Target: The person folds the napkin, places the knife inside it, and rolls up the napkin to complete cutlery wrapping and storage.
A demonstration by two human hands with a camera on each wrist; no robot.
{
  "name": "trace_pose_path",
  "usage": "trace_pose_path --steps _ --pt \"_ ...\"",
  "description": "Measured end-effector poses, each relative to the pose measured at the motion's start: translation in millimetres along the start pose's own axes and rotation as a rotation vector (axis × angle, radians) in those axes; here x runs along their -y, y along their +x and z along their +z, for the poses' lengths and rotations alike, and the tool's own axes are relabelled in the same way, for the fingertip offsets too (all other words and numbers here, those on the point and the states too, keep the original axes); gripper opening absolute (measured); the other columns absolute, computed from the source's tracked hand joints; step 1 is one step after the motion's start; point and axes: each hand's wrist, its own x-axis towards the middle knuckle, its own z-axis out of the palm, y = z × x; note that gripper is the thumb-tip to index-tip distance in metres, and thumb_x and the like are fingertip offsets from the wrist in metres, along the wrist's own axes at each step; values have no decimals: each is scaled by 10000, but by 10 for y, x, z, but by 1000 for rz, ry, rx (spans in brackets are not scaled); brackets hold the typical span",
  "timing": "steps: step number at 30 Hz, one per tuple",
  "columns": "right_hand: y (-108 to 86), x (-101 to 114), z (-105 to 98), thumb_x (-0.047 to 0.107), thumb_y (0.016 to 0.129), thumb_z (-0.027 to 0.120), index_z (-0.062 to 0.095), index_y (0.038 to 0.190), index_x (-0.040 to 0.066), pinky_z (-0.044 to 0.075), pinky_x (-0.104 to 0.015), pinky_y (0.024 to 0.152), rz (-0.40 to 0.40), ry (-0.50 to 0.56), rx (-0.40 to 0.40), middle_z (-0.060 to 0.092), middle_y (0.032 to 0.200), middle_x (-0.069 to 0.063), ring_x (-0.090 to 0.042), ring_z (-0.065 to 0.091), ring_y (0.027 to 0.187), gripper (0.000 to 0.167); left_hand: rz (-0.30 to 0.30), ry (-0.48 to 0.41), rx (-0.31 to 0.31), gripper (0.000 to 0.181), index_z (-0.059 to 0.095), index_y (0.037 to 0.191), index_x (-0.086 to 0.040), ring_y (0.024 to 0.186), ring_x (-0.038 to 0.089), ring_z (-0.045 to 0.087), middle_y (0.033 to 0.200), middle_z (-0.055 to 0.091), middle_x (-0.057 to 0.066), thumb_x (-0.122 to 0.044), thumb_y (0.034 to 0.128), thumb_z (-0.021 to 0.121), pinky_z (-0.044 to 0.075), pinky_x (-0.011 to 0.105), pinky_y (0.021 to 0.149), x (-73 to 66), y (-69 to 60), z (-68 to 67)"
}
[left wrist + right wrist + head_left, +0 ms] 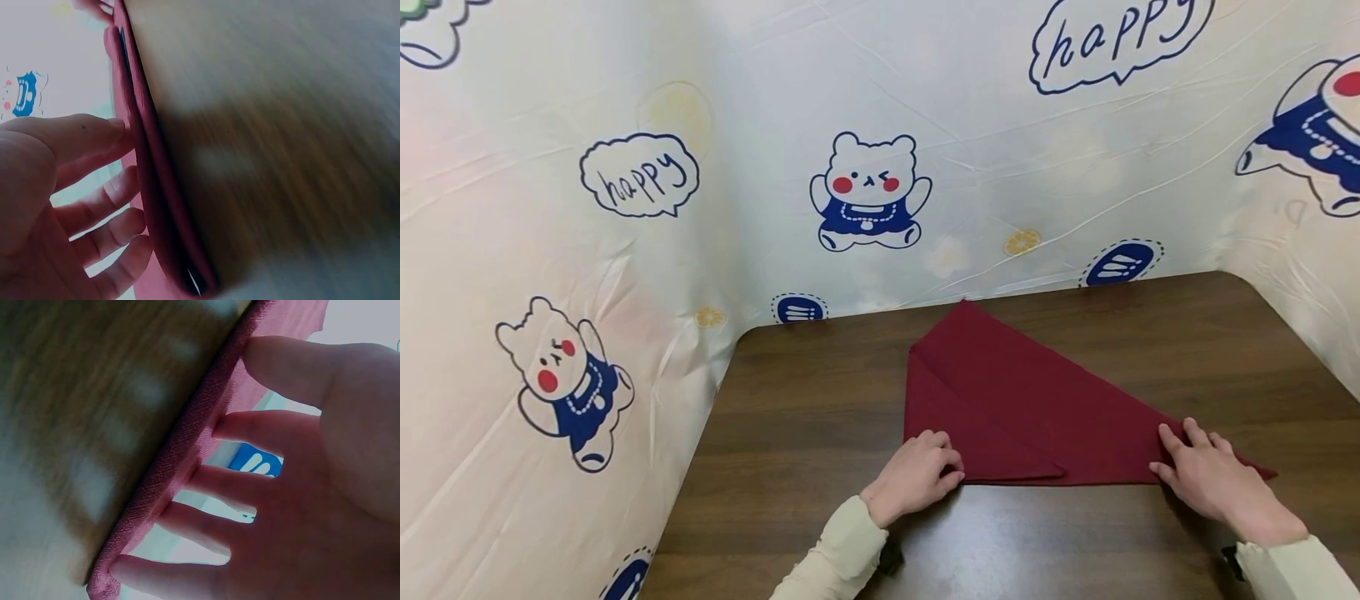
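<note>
- Dark-red, folded fabric cloth (1037, 408) lies on the brown wooden desk (797, 417).
- Likely light, soft; best pinched along its near edge (1112, 481).
- Left hand (919, 471) loosely bent, right hand (1212, 479) spread; both touch it, ungripped.

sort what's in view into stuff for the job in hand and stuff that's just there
Part of the job:
- folded burgundy cloth
- left hand, touching its lower left part
- right hand, resting near its right end

Just there:
- wooden table, only the support underneath
- printed backdrop with cartoon bears
</note>
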Motion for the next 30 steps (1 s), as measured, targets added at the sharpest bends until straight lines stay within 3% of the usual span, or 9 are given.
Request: trace_pose_path --steps 5,9,15,19,24,30 --pt "-9 -28 -59 528 916 551 432 1384 -66 400 -738 726 10 -15 6 299 1370 -447 -657 343 1136 766 -69 -48 -22 124 738 844 -244 744 45 444 823 552 -111 -274 921 646 371 160 658 123 -131 -22" --pt "-9 -39 -72 527 898 583 466 1348 -61 420 -710 700 -14 -2 -50 351 1336 -429 -641 383 1097 750 -134 -114 -8 127 735 867 -218 744 50 465 823 558 -102 -256 930 632 400 173 661 203 -235 -55" --pt "0 -113 -96 501 837 670 513 1261 -77 428 -690 690 1 -7 -118 439 1202 -408 -601 449 981 734 -160 -170 2 114 735 907 -198 758 43 492 851 577 -94 -251 927 636 436 182 685 263 -332 -69" --pt "-12 -221 -131 509 815 690 486 1206 -118 430 -677 677 56 20 -89 436 1108 -427 -600 445 906 766 -173 -203 10 110 734 918 -206 750 22 487 862 572 -99 -255 929 636 440 171 682 276 -366 -67" --pt "-44 -378 -166 549 794 691 455 1087 -168 437 -613 692 149 37 17 464 948 -394 -514 463 828 810 -186 -227 26 124 731 941 -211 759 13 489 889 573 -95 -272 940 622 445 173 692 310 -394 -56" --pt "-67 -541 -212 577 790 688 450 1085 -210 459 -585 705 141 61 68 495 948 -400 -503 488 877 873 -222 -240 1 131 730 889 -208 735 22 487 841 563 -99 -265 939 623 443 179 671 352 -433 -63"
